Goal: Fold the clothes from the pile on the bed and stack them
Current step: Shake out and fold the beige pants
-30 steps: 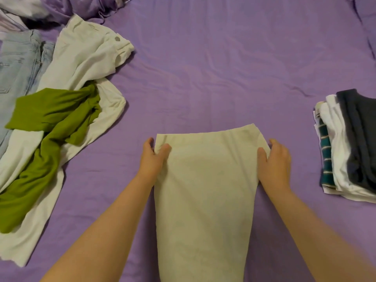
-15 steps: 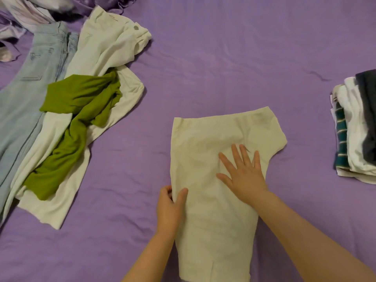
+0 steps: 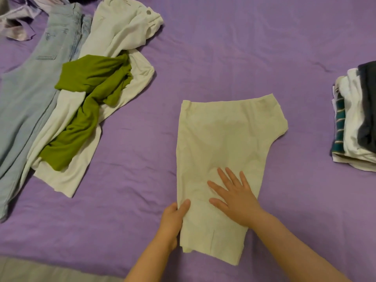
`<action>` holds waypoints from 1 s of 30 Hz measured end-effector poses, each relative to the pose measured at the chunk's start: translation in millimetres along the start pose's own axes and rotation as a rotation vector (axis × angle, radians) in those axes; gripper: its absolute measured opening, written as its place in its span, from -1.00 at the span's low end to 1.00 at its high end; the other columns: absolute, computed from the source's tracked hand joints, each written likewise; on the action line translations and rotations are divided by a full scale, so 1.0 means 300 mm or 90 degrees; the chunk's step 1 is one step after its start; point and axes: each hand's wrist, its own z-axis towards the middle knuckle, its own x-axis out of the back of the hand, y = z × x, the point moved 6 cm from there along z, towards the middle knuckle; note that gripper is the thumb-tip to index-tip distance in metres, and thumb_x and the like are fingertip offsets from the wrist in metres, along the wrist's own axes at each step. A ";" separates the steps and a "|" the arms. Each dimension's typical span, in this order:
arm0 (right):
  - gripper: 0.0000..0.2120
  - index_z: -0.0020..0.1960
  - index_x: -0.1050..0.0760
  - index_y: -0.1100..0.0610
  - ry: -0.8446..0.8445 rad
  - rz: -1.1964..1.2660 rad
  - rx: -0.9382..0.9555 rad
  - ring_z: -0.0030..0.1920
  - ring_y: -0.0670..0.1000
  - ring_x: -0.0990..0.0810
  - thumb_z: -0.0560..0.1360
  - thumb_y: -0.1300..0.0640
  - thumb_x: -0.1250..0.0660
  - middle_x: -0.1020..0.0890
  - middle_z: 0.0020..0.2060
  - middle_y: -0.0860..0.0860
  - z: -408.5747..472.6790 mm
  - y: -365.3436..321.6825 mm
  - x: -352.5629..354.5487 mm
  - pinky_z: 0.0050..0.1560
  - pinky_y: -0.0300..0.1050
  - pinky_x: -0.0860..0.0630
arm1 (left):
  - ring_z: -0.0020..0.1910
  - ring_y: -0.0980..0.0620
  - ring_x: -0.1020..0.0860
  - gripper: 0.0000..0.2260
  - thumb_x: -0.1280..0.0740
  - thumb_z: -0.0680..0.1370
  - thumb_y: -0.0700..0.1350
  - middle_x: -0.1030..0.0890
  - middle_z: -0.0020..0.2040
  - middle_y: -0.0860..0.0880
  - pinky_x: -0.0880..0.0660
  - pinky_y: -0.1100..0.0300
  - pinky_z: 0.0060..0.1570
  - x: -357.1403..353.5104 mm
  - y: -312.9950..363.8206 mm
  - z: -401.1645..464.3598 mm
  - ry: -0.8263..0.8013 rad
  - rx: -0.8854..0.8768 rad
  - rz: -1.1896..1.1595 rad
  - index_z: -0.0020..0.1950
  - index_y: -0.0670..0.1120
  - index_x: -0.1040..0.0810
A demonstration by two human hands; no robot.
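Observation:
A cream garment, folded lengthwise into a long strip, lies flat on the purple bed in front of me. My left hand pinches its left edge near the lower end, thumb on top. My right hand lies flat on the cloth with its fingers spread, pressing it down. A stack of folded clothes sits at the right edge, dark on top, with white and teal-striped layers below.
The unfolded pile is at the upper left: light blue jeans, white trousers and a green top lying across them. Crumpled pale fabric sits in the far left corner. The bed's near edge shows at the bottom left.
Both hands left the garment's far corners and came down toward me. The left now pinches the lower left edge, and the right slid down the cloth, palm flat.

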 end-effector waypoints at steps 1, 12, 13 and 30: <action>-0.30 0.50 -0.02 -0.29 -0.022 0.079 0.013 0.48 -0.12 0.36 0.41 -0.47 0.32 0.23 0.51 -0.15 -0.013 0.008 0.013 0.43 -0.01 0.45 | 0.00 -0.14 -0.66 -0.71 -0.32 0.58 -0.02 -0.69 0.01 -0.16 -0.59 -0.03 -0.02 -0.002 0.013 -0.014 -0.011 0.016 -0.037 0.14 -0.22 -0.57; -0.09 0.41 -0.16 -0.24 -0.022 0.609 0.113 0.44 -0.35 -0.10 0.17 -0.66 -0.08 -0.19 0.45 -0.29 -0.268 -0.057 0.404 0.43 -0.38 -0.08 | -0.51 -0.02 -0.60 -0.78 -0.13 0.62 -0.27 -0.60 -0.41 -0.13 -0.52 0.22 -0.56 -0.147 0.292 -0.162 -0.116 0.143 -0.536 -0.14 -0.21 -0.52; -0.08 0.43 -0.11 -0.27 -0.004 0.620 0.117 0.44 -0.37 -0.09 0.16 -0.64 -0.15 -0.17 0.44 -0.33 -0.281 -0.061 0.429 0.43 -0.37 -0.10 | -0.51 0.00 -0.58 -0.73 -0.10 0.61 -0.33 -0.57 -0.45 -0.08 -0.58 0.18 -0.45 -0.160 0.321 -0.164 -0.112 0.141 -0.570 -0.23 -0.17 -0.48; -0.31 0.51 -0.12 0.01 0.435 0.693 -0.180 0.35 -0.15 -0.31 0.50 0.10 -0.40 -0.33 0.34 -0.18 0.105 0.280 0.592 0.18 -0.54 -0.20 | 0.26 -0.32 -0.46 -0.67 -0.14 0.66 -0.16 -0.55 0.03 -0.40 -0.33 -0.18 0.31 -0.297 0.628 0.045 -0.087 0.147 -0.570 0.05 -0.47 -0.42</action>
